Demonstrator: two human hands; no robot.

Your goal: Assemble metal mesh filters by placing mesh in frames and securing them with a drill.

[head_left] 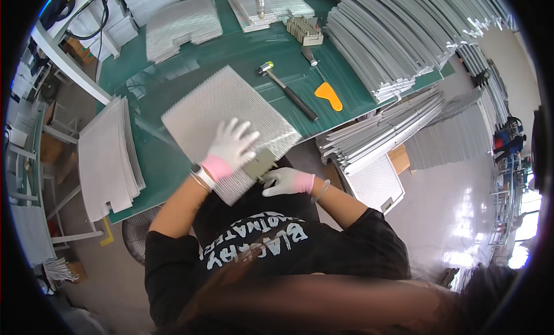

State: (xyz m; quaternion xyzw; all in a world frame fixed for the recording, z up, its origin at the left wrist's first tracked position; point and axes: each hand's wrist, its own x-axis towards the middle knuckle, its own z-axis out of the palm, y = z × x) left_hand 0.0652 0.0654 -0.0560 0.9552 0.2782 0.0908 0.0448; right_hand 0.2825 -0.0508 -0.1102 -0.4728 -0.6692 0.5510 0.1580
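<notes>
A pale, finely ribbed rectangular panel (216,107) lies at an angle on the green table, its near corner past the table's edge toward my body. My left hand (231,146), in a white glove with a pink cuff, presses flat on it with fingers spread. At the panel's near edge sits a small olive-grey flat piece (261,163) with a jagged side. Gloved the same way, my right hand (287,181) has its fingers bent at that piece's lower edge and appears to grip it; the fingertips are partly hidden.
Right of the panel lie a hammer (288,95), a screwdriver (310,57) and a yellow scraper (329,96). A beige toothed block (304,31) stands behind them. Tall stacks of ribbed panels (398,35) fill the far right; more panels (109,156) lean at the left edge.
</notes>
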